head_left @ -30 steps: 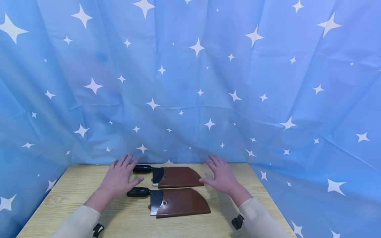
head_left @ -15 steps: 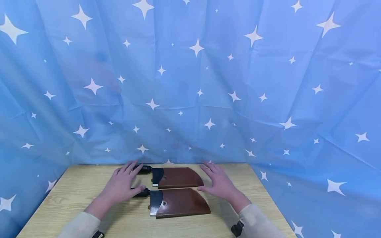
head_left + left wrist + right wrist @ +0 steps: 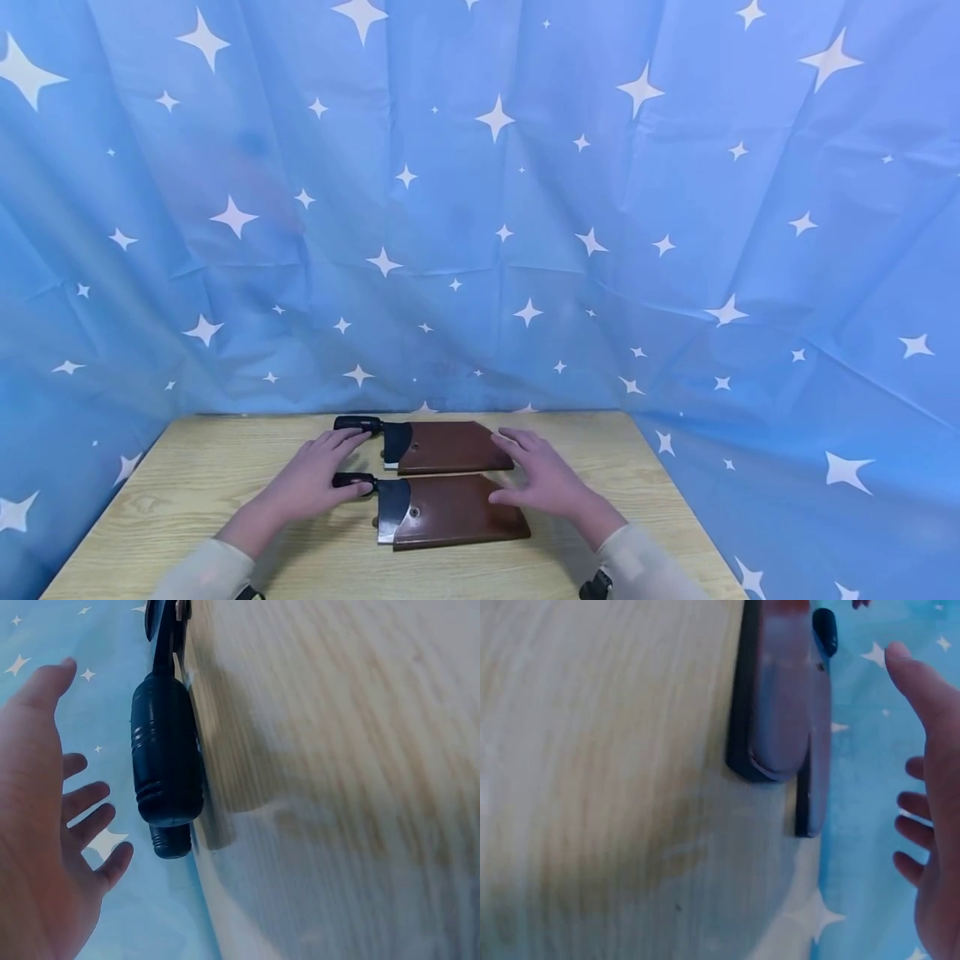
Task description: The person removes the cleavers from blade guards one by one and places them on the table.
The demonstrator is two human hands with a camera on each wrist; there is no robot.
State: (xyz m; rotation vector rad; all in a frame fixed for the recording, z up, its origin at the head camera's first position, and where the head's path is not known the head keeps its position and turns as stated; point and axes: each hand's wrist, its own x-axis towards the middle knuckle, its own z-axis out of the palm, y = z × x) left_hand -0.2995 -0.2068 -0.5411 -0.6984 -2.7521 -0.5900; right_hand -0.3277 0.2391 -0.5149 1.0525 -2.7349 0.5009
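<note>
Two sheathed cleavers [image 3: 459, 515] lie on the worktop [image 3: 195, 467], their handles [image 3: 356, 422] toward nine o'clock; probably heavy and stiff, best held there. Left grip [image 3: 310, 473] and right grip [image 3: 546, 477] are spread, holding nothing.

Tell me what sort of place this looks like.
Likely a staged tabletop setup, perhaps for filming, though I can't be sure: a star-printed blue cloth hangs behind and to both sides of a wood-grain table, where a near cleaver and a far cleaver lie in brown sheaths.
</note>
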